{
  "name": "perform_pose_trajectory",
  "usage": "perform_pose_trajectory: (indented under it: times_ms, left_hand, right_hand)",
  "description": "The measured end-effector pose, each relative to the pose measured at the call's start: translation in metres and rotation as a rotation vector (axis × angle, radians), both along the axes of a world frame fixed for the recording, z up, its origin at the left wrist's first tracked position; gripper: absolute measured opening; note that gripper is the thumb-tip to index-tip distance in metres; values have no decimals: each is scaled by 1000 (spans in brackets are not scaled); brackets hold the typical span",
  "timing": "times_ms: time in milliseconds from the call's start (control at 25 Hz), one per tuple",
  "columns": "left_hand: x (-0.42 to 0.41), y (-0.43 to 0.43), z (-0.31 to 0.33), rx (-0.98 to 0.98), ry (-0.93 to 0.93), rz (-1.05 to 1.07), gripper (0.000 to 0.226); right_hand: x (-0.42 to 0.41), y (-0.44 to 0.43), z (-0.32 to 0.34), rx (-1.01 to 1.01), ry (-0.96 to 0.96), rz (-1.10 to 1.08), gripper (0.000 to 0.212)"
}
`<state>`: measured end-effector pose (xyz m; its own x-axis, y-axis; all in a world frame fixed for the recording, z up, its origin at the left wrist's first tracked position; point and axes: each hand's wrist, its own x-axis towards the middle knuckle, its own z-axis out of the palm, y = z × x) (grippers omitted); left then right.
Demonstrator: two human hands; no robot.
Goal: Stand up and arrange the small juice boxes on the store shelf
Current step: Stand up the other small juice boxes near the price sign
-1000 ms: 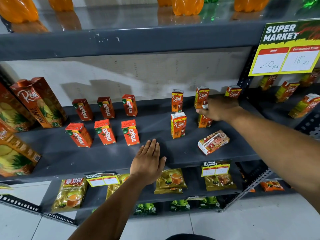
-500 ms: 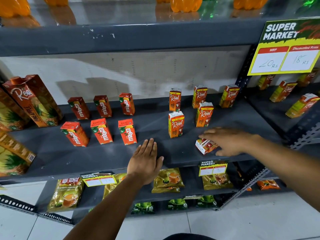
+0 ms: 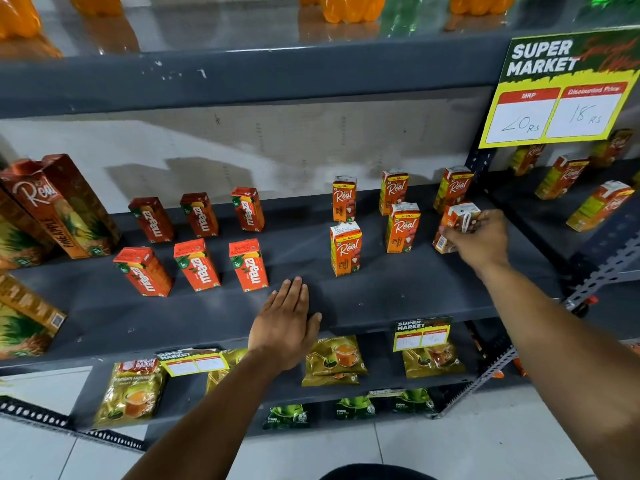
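On the grey shelf (image 3: 381, 299), several small orange Real juice boxes stand upright in two rows, among them one in front (image 3: 345, 248) and one beside it (image 3: 402, 227). My right hand (image 3: 479, 239) is shut on another Real juice box (image 3: 453, 226), holding it tilted at the right end of the front row, its base at the shelf. My left hand (image 3: 287, 323) lies flat and open on the shelf's front edge. Several red Maaza boxes (image 3: 197, 265) stand upright to the left.
Large Real pineapple cartons (image 3: 65, 206) stand at the far left. A yellow price sign (image 3: 561, 91) hangs at upper right from the shelf above. More juice boxes (image 3: 599, 206) sit on the neighbouring shelf at right. Tea packets (image 3: 334, 360) lie on the shelf below.
My right hand picked up the box that lay flat near the shelf front and carried it back and right to the end of the front row. My left hand stayed put.
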<state>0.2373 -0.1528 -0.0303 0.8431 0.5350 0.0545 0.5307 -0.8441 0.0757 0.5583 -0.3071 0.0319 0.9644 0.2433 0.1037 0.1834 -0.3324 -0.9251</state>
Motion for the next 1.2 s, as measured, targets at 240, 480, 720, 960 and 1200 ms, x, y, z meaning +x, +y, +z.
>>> perform_pose_trajectory:
  times_ms: [240, 480, 720, 960, 1200]
  left_hand:
    - [0, -2, 0, -5, -5, -1, 80]
    - [1, -2, 0, -2, 18, 1, 82]
    - [0, -1, 0, -2, 19, -1, 82]
    - [-2, -2, 0, -7, 24, -2, 83]
    - [-2, 0, -3, -3, 22, -6, 79]
  right_hand:
    - [-2, -5, -3, -167, -217, 100, 79]
    - [27, -22, 53, -725, -690, 658, 69]
    - [48, -9, 67, -1275, -850, 915, 69]
    - [47, 6, 75, -1227, -718, 884, 67]
    - [34, 13, 64, -1062, -516, 409, 48]
